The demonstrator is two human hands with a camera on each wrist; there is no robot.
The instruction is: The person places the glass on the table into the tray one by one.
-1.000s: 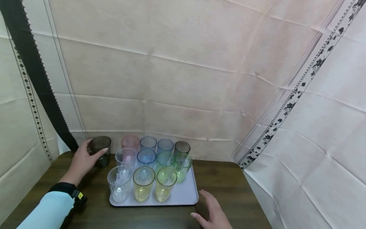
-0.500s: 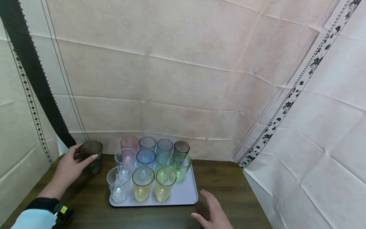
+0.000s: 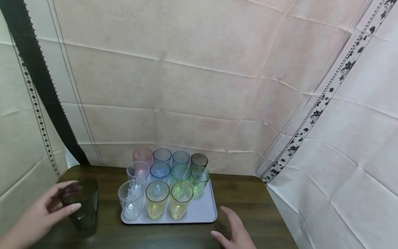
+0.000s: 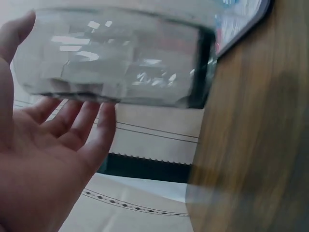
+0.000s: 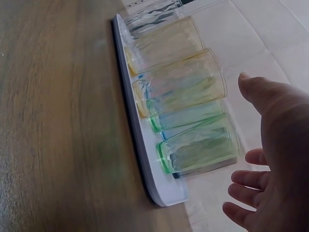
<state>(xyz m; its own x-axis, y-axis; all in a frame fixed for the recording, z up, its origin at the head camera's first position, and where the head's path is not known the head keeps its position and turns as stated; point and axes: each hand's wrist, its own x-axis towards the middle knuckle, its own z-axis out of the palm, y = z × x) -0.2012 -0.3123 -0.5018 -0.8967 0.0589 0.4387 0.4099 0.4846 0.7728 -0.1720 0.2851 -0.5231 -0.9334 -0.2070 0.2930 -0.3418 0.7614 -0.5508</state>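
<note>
At the left of the table, my left hand (image 3: pixel 46 211) grips a smoky dark grey glass (image 3: pixel 82 205) between thumb and fingers. The left wrist view shows this glass (image 4: pixel 120 60) from the side, with the fingertips along its wall; whether its base touches the table I cannot tell. My right hand (image 3: pixel 234 230) holds nothing and lies off the front right corner of a white tray (image 3: pixel 203 211), fingers relaxed and thumb apart. In the right wrist view, the right hand (image 5: pixel 285 145) is apart from the green glass (image 5: pixel 200 147) on the tray.
Several glasses crowd the tray: a pink glass (image 3: pixel 142 154), blue glasses (image 3: pixel 160 171), yellow glasses (image 3: pixel 181 204), a clear glass (image 3: pixel 130 200) and a dark glass (image 3: pixel 199 159) at the back right. A cloth wall (image 3: pixel 199 86) rises behind the brown wooden table (image 3: pixel 242 193).
My left hand has brought the smoky grey glass leftward and toward me from beside the tray's back left. The right hand and the glasses on the tray have stayed put.
</note>
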